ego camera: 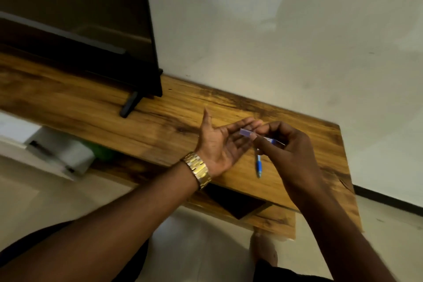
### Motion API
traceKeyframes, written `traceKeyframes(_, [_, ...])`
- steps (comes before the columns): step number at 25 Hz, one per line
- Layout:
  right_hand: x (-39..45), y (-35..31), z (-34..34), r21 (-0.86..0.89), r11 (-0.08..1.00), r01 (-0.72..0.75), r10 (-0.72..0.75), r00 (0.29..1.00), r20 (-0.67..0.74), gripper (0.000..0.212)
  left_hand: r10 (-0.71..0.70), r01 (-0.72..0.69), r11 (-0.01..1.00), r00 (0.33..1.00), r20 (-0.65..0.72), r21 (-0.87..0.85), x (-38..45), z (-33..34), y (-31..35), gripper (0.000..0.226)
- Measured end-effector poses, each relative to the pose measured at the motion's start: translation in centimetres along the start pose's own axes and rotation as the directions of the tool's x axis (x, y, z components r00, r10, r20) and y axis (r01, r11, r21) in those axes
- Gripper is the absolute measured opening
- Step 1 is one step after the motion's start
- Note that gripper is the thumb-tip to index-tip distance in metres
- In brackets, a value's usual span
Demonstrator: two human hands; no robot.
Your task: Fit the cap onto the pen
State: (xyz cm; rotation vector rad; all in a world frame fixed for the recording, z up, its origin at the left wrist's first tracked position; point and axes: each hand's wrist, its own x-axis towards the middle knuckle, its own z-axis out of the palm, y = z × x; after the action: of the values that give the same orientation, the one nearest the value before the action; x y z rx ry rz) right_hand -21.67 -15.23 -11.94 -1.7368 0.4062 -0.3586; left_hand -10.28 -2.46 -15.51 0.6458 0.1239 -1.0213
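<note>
Left hand (220, 144): flat open, fingers straight under the pen.
Right hand (288, 144): pinches the pen (248, 132).
Pen: looks light, stiff, smooth; best held mid-barrel.

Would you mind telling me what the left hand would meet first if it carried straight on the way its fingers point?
The left hand, palm open, points at the right hand, which pinches a thin clear pen barrel with blue end. It would probably meet that barrel first; they look nearly touching already.

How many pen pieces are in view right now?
2. A clear pen piece pinched by the right hand over the open left hand; a blue pen part hanging below. More may be hidden behind the fingers.
</note>
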Motion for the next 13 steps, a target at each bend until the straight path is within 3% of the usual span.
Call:
traceKeyframes(7, [0.1, -0.7, 1.2, -0.123, 0.992, 0.003, 0.001, 1.000, 0.031, 0.019, 0.047, -0.035, 0.997, 0.985, 0.167, -0.073, 0.0, -1.2, -0.6, 0.117])
traceKeyframes(13, [0.3, -0.6, 1.0, -0.246, 0.968, 0.041, -0.060, 0.996, -0.071, 0.030, 0.065, -0.050, 0.994, 0.985, 0.158, -0.098, -0.2, -1.1, -1.5, 0.112])
